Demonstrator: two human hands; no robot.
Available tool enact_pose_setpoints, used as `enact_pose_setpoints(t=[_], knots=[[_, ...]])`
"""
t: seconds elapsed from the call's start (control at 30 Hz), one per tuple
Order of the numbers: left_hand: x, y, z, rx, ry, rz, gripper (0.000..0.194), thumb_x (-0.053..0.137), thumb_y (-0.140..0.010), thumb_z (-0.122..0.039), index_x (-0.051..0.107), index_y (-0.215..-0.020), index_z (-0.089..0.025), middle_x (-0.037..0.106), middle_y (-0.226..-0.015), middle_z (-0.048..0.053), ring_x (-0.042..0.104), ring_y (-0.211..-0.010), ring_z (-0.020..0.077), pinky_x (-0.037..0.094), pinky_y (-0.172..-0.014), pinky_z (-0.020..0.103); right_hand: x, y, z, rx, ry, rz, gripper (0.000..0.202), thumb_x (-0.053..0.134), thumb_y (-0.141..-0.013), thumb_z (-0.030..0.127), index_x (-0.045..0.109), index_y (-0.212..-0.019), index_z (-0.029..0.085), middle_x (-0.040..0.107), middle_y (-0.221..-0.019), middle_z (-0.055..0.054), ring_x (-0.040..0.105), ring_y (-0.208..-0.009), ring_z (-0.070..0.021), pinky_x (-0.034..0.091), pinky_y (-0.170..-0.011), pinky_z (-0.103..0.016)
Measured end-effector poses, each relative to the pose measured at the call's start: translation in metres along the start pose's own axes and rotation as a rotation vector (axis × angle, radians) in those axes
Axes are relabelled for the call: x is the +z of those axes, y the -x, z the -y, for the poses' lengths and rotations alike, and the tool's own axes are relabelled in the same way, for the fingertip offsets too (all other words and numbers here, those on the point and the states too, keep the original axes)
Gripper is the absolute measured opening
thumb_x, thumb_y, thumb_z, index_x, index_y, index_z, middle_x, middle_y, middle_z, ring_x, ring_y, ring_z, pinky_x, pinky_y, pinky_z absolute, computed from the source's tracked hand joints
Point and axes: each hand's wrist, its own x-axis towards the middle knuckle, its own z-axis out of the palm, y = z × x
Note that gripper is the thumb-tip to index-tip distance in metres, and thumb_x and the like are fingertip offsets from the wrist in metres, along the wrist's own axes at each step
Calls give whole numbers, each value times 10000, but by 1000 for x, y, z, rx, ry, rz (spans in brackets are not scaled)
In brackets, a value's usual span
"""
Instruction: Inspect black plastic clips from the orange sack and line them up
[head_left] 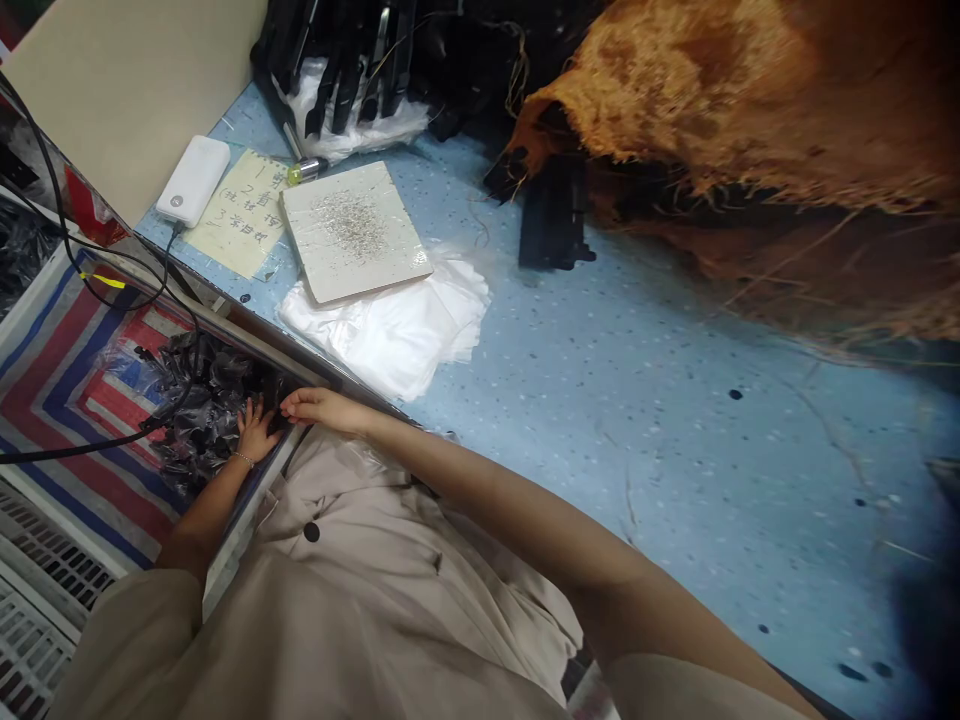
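My left hand [257, 435] is at the right side of the lined crate, its fingers spread against a heap of black pieces in clear plastic [196, 420]. Close beside it, my right hand [311, 405] hangs over the crate's edge, thumb and fingers pinched together. Whether anything small is between those fingertips I cannot make out. Red, white and blue striped sheeting [82, 400] lines the crate under the bagged pieces.
On the blue table [600, 400] lie a speckled square board [356, 230], white plastic bags [397, 335], a handwritten note [244, 215] and a white power bank [193, 180]. Orange fibrous material [750, 110] and black parts [555, 215] sit at the back. A black cable [82, 450] crosses the crate.
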Motion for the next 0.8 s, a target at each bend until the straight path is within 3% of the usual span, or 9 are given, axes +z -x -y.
enact_pose_setpoints(t=[0.23,0.33,0.53,0.67,0.8], knots=[[17,-33,-16,-95,-99,-37,617,478,-946,-464,458,-1506,-208,158,-1703,110,-22,-1571,399,27,-1192,731,-1,3,1,22,-14,-7,274,880,-683,299,715,-859,167,697,-842,-5,643,-762,-98,531,-732,-212],[19,-42,-14,-145,-135,-63,583,488,-938,-410,496,-1476,-187,192,-1695,114,-10,-1567,413,19,-1191,735,-1,3,1,30,-11,-18,271,875,-686,298,707,-852,166,696,-830,-2,634,-739,-92,524,-724,-210],[6,-44,16,-162,-153,-94,549,420,-962,-347,493,-1478,-174,228,-1688,98,-31,-1575,370,-65,-1207,688,-3,0,-1,30,8,-25,244,847,-732,301,693,-865,166,705,-859,-11,628,-738,-94,512,-727,-219],[-5,-58,34,-235,-134,-101,553,372,-977,-352,488,-1479,-152,204,-1694,108,-65,-1571,377,-89,-1193,696,-4,-1,-3,31,28,-33,247,836,-748,297,696,-901,162,713,-869,-19,623,-736,-101,510,-729,-233],[-24,-82,50,-296,-73,-81,542,425,-955,-341,516,-1449,-137,227,-1678,161,-43,-1568,402,2,-1177,736,-5,0,-3,32,22,-36,251,844,-733,301,697,-884,165,708,-845,-11,619,-720,-98,502,-699,-222]])
